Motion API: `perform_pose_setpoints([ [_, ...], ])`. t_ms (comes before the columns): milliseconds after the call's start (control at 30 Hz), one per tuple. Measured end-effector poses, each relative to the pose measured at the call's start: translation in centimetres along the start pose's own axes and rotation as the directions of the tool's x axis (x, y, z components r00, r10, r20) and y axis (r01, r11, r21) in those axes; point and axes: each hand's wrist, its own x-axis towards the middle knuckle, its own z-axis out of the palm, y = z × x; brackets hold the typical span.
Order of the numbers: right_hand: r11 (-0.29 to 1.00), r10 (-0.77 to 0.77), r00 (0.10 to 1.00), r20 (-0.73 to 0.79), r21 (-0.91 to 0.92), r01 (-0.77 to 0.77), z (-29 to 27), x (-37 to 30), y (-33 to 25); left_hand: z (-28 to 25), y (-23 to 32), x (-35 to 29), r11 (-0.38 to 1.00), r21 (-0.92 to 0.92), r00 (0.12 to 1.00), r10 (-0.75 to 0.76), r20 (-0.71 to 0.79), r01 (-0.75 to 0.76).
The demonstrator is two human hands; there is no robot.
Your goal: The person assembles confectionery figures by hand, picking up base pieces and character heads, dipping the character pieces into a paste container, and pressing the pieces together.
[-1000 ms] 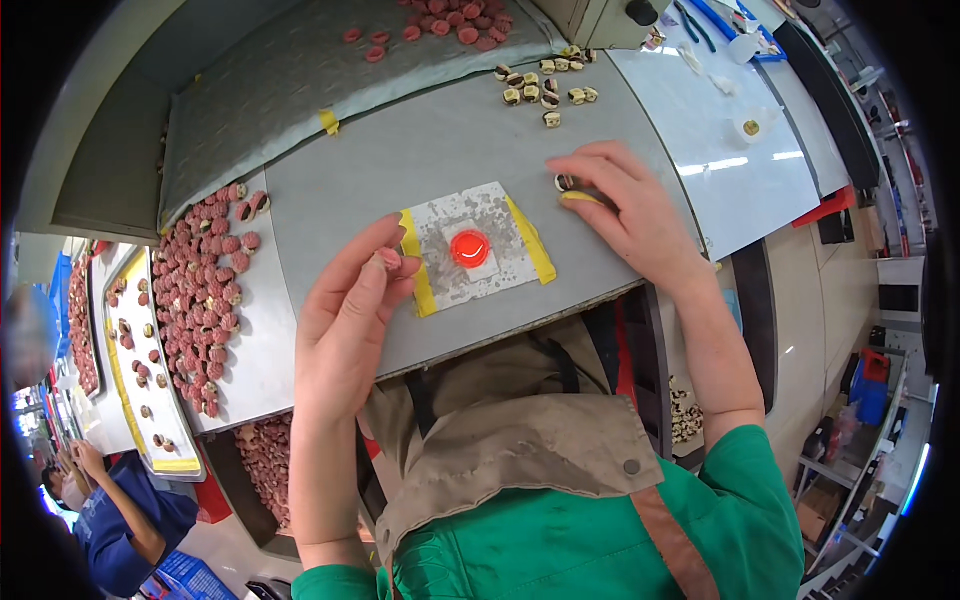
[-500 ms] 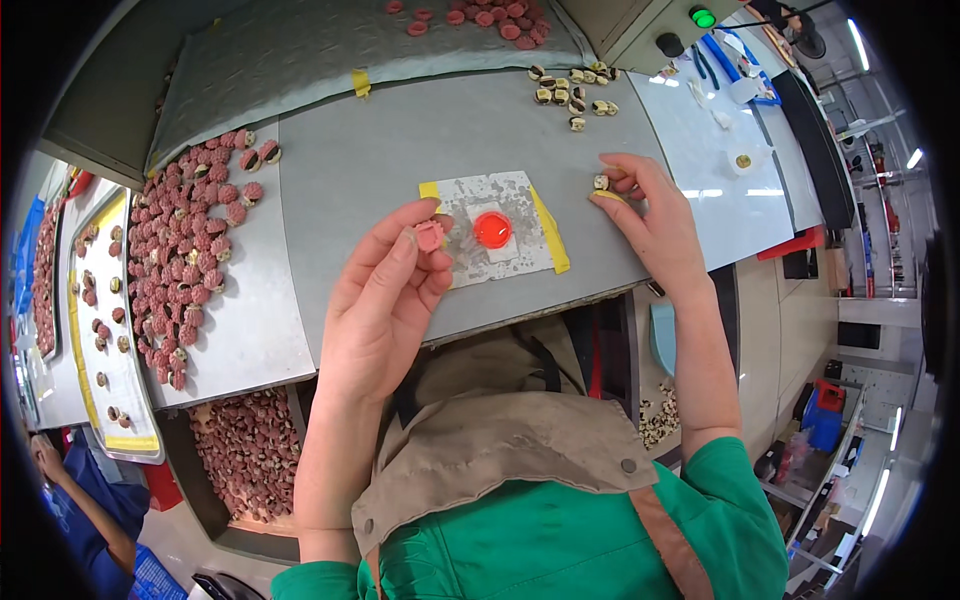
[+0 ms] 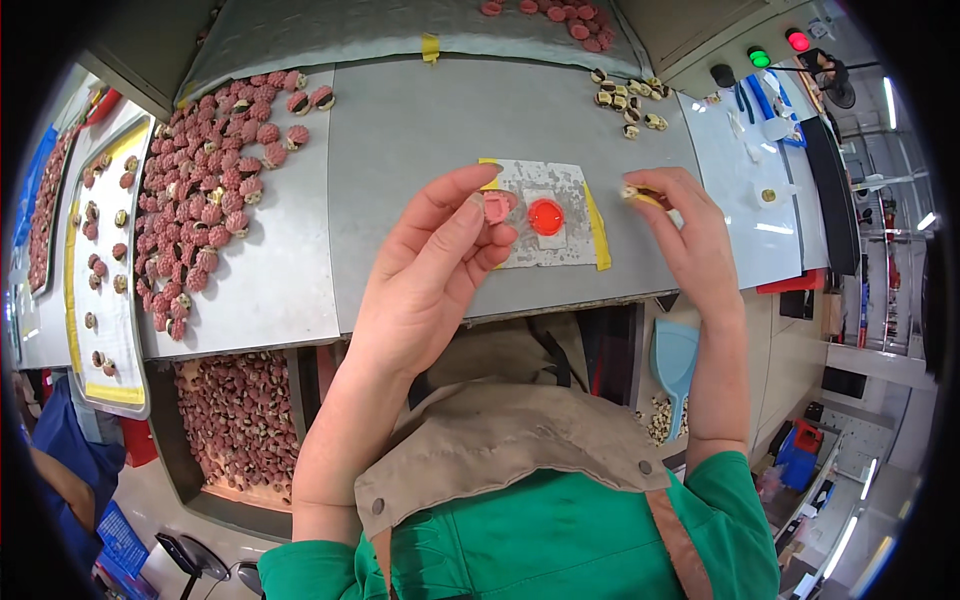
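Note:
Between the thumb and fingers of my left hand (image 3: pixel 425 275) is a small pink scalloped shell piece (image 3: pixel 495 208), its square hollow facing up. My right hand (image 3: pixel 695 235) pinches a small cream-and-dark piece (image 3: pixel 631 193) between thumb and fingers, right of the taped pad. Both hands are above the grey worktop (image 3: pixel 420 130). Between them lies a speckled white pad (image 3: pixel 530 175), held by yellow tape, bearing a round shallow dish (image 3: pixel 546 217) of glossy red-orange. My left fingers cover part of the pad's left side.
Many pink-and-dark assembled pieces (image 3: pixel 215 200) cover the left of the worktop. Several cream-and-dark pieces (image 3: pixel 625 97) lie at the back right, and loose pink shells (image 3: pixel 580 32) sit on the far grey sheet. A bin (image 3: pixel 240 425) below left is full of assembled pieces. A light-blue dustpan (image 3: pixel 675 355) is below right.
The whole view has shifted, so the worktop appears farther right. My right hand has come a little closer to the red dish with the cream-and-dark piece. My left hand still holds the pink shell.

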Motion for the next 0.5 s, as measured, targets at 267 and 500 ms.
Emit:
perform_pose_setpoints([
  [267, 0.927, -0.350, 0.934, 0.076, -0.120, 0.357, 3.6, 1.0, -2.8, 0.3, 0.0, -0.1, 0.998, 0.064, 0.998, 0.020, -0.055, -0.016],
  [500, 0.921, -0.367, 0.930, 0.022, -0.131, 0.366, 4.6, 0.8, -2.9, 0.6, 0.0, -0.1, 0.996, 0.085, 0.997, 0.028, -0.071, -0.022],
])
